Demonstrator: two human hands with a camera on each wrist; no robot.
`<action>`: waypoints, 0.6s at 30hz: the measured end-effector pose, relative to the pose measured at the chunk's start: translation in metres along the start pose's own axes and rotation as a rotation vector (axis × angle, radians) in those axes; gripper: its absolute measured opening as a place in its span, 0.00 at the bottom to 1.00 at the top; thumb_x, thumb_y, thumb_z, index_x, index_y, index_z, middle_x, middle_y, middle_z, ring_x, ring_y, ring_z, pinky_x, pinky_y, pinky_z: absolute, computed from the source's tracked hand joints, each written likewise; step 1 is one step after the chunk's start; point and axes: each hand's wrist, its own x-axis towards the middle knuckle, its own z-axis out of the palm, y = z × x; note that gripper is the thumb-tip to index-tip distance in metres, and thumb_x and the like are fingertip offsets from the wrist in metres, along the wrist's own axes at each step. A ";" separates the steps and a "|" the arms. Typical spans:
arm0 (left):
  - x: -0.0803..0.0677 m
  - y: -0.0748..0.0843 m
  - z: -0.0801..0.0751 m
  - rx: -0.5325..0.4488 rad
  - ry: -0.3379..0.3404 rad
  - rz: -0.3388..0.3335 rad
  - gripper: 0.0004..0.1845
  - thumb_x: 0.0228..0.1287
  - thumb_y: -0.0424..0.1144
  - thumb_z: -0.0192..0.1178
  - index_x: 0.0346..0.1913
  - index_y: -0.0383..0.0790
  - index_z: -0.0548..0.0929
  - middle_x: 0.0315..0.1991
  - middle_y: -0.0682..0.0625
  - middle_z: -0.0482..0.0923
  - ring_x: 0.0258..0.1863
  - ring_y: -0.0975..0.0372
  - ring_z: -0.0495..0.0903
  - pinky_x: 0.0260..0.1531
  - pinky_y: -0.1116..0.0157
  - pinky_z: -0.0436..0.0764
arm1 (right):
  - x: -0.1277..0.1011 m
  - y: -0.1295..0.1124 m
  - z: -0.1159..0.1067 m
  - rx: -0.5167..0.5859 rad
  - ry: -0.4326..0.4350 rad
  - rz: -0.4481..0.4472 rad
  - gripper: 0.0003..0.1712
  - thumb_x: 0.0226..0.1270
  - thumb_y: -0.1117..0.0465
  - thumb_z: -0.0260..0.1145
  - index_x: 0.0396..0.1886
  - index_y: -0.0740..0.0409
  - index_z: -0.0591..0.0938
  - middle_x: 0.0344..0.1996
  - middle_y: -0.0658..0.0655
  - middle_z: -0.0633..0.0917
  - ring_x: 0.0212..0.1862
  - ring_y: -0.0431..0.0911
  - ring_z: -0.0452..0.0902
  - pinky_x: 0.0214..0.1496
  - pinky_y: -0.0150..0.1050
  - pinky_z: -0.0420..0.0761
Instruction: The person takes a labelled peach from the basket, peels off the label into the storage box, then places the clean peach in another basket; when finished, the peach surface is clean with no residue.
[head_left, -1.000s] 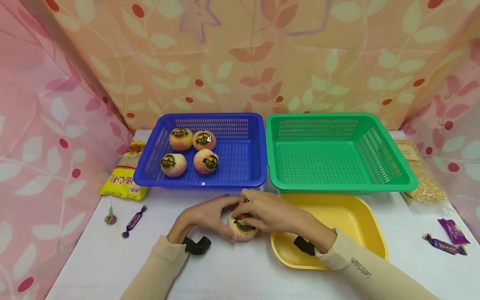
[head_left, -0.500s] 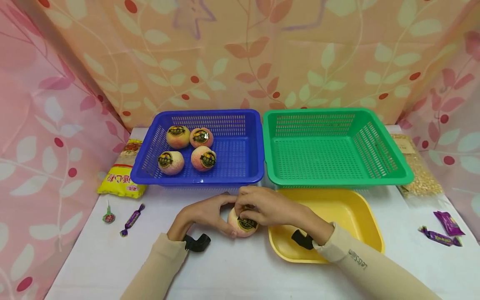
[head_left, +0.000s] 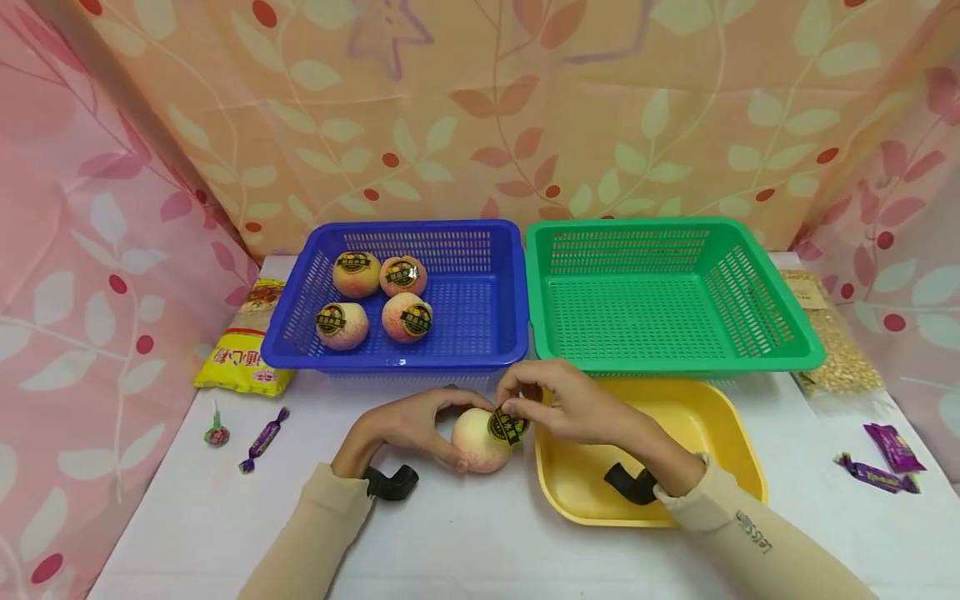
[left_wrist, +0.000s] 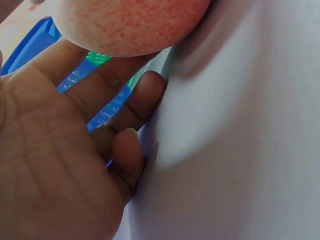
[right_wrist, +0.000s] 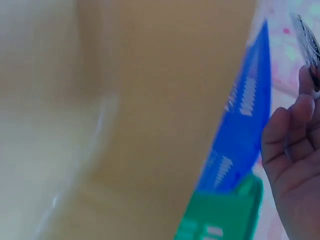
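Yellow packet (head_left: 242, 360): flat on the desk (head_left: 480, 542), just left of the blue basket.
Wrapped candies, left (head_left: 262, 439): on the desk in front of the yellow packet, near the left edge.
Blue basket (head_left: 397, 360): at the back, left of centre; contains four labelled peaches (head_left: 407, 317) grouped in its left half.
Left hand (head_left: 408, 427): curled round the left side of the peach, gripping it, fingers reaching over the top and underneath; heel of the hand on the desk. Left wrist view: fingers (left_wrist: 135, 107) under the fruit, touching the white surface.
Peach (head_left: 477, 442): on the desk in front of the blue basket, just left of the yellow tray; pink-yellow skin, held by the left hand.
Sticker (head_left: 507, 427): dark round label, partly lifted off the right side of the peach; upper edge pinched by the right hand.
Right hand (head_left: 572, 402): closed in a pinch on the sticker with thumb and forefinger; positioned above the left rim of the yellow tray.
Yellow tray (head_left: 720, 433): on the desk in front of the green basket; right forearm lies across it.
Green basket (head_left: 675, 360): at the back, touching the blue basket on the right side.
Grain packet (head_left: 840, 354): clear, just right of the green basket.
Purple candies, right (head_left: 885, 458): on the desk near the right edge.
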 end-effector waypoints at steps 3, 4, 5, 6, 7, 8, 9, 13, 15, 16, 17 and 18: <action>-0.001 -0.002 -0.001 -0.028 -0.006 0.008 0.36 0.48 0.45 0.81 0.64 0.57 0.80 0.61 0.59 0.80 0.62 0.62 0.75 0.68 0.59 0.72 | -0.011 -0.002 -0.010 0.030 0.013 0.077 0.04 0.71 0.64 0.67 0.39 0.49 0.86 0.28 0.45 0.84 0.29 0.35 0.74 0.32 0.31 0.78; -0.002 -0.002 -0.002 -0.032 -0.007 0.008 0.36 0.49 0.45 0.80 0.64 0.58 0.80 0.61 0.59 0.80 0.62 0.62 0.75 0.67 0.60 0.72 | -0.015 -0.002 -0.012 0.033 0.005 0.096 0.04 0.71 0.64 0.67 0.39 0.49 0.86 0.29 0.45 0.85 0.29 0.35 0.75 0.32 0.31 0.78; -0.002 -0.002 -0.002 -0.035 -0.004 0.007 0.36 0.49 0.44 0.80 0.64 0.58 0.80 0.61 0.59 0.80 0.61 0.62 0.75 0.65 0.60 0.73 | -0.019 -0.001 -0.015 0.030 -0.004 0.113 0.05 0.72 0.64 0.67 0.40 0.49 0.86 0.30 0.45 0.85 0.30 0.35 0.75 0.32 0.31 0.78; -0.003 -0.003 -0.003 -0.035 -0.001 0.005 0.36 0.49 0.44 0.81 0.63 0.58 0.80 0.60 0.59 0.80 0.60 0.62 0.75 0.64 0.61 0.73 | -0.023 0.000 -0.018 0.028 -0.018 0.129 0.05 0.72 0.64 0.67 0.40 0.50 0.86 0.30 0.45 0.86 0.30 0.35 0.75 0.33 0.31 0.79; -0.003 -0.003 -0.003 -0.038 0.000 0.005 0.35 0.49 0.44 0.80 0.63 0.58 0.80 0.60 0.59 0.80 0.60 0.61 0.76 0.63 0.61 0.73 | -0.027 0.001 -0.020 0.023 -0.034 0.141 0.05 0.72 0.64 0.66 0.41 0.50 0.86 0.31 0.46 0.86 0.30 0.35 0.76 0.33 0.31 0.79; -0.003 -0.004 -0.003 -0.039 0.000 0.004 0.35 0.49 0.44 0.80 0.63 0.58 0.80 0.60 0.59 0.81 0.59 0.61 0.76 0.62 0.61 0.73 | -0.031 0.002 -0.022 0.014 -0.052 0.151 0.05 0.72 0.65 0.66 0.42 0.50 0.86 0.32 0.46 0.86 0.30 0.35 0.76 0.33 0.31 0.80; -0.004 -0.004 -0.003 -0.039 0.000 0.003 0.35 0.49 0.44 0.80 0.63 0.57 0.80 0.60 0.58 0.80 0.59 0.61 0.76 0.61 0.61 0.74 | -0.035 0.005 -0.024 0.007 -0.069 0.161 0.06 0.73 0.65 0.66 0.42 0.51 0.85 0.33 0.46 0.87 0.31 0.35 0.77 0.34 0.31 0.80; -0.004 -0.004 -0.003 -0.040 -0.001 -0.011 0.35 0.48 0.45 0.80 0.63 0.58 0.80 0.60 0.59 0.80 0.59 0.61 0.75 0.60 0.61 0.73 | -0.050 0.013 -0.030 -0.040 -0.111 0.207 0.07 0.72 0.67 0.65 0.44 0.52 0.84 0.34 0.47 0.86 0.31 0.35 0.76 0.34 0.31 0.80; -0.003 -0.003 -0.004 -0.039 0.000 -0.015 0.35 0.48 0.45 0.80 0.63 0.59 0.80 0.60 0.59 0.80 0.59 0.60 0.75 0.60 0.61 0.73 | -0.055 0.018 -0.032 -0.069 -0.130 0.226 0.08 0.71 0.68 0.66 0.45 0.52 0.84 0.34 0.47 0.86 0.30 0.35 0.74 0.34 0.31 0.80; -0.003 -0.003 -0.004 -0.038 0.002 -0.016 0.35 0.48 0.45 0.80 0.62 0.60 0.80 0.60 0.60 0.80 0.58 0.60 0.75 0.60 0.60 0.72 | -0.057 0.020 -0.033 -0.078 -0.143 0.238 0.08 0.71 0.68 0.66 0.45 0.52 0.84 0.34 0.47 0.85 0.30 0.35 0.74 0.34 0.31 0.79; -0.003 -0.003 -0.004 -0.037 0.005 -0.016 0.35 0.48 0.45 0.80 0.62 0.61 0.81 0.60 0.60 0.80 0.58 0.60 0.74 0.60 0.60 0.72 | -0.059 0.022 -0.034 -0.088 -0.160 0.242 0.08 0.70 0.68 0.66 0.45 0.53 0.84 0.35 0.47 0.85 0.31 0.35 0.73 0.34 0.31 0.79; -0.003 -0.003 -0.004 -0.039 0.006 -0.015 0.35 0.48 0.45 0.80 0.62 0.61 0.81 0.59 0.60 0.80 0.58 0.60 0.74 0.60 0.59 0.72 | -0.060 0.025 -0.034 -0.096 -0.181 0.246 0.08 0.70 0.68 0.66 0.45 0.53 0.84 0.35 0.47 0.85 0.31 0.35 0.73 0.35 0.31 0.79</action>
